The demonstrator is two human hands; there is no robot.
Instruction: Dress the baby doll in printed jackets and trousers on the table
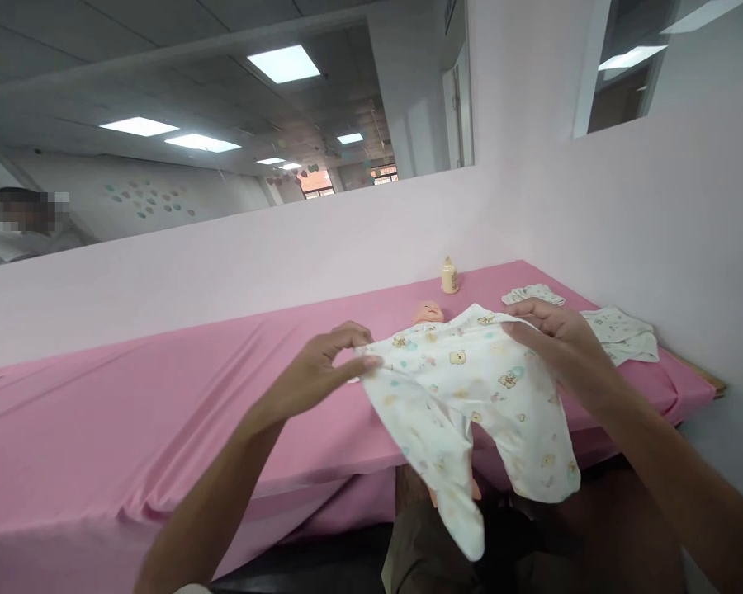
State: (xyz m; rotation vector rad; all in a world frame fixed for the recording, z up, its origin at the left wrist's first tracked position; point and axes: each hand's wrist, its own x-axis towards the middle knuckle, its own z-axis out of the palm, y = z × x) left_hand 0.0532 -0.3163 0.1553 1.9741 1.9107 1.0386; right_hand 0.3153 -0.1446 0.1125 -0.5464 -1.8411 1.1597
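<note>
Pink table (130, 396) spans the room. The left hand (322, 371) pinches the left waist edge of the printed baby pants (470, 396), held spread above the near table edge with 2 legs hanging. Doll (428, 312) lies behind, bottle (450, 275) farther. The right hand (557, 346) grips the right waist edge. Folded cloths (622, 334) lie far right.

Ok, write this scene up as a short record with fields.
left hand: pinches the baby pants at one side
right hand: holds their other side
baby pants: white, printed, held over the doll, legs hanging past the table edge
doll: on the table, only the head clear
bottle: upright near the wall, behind the doll
spare clothes: two white piles at the table's right end
table: pink cover
background: a person beyond the partition, far left
</note>
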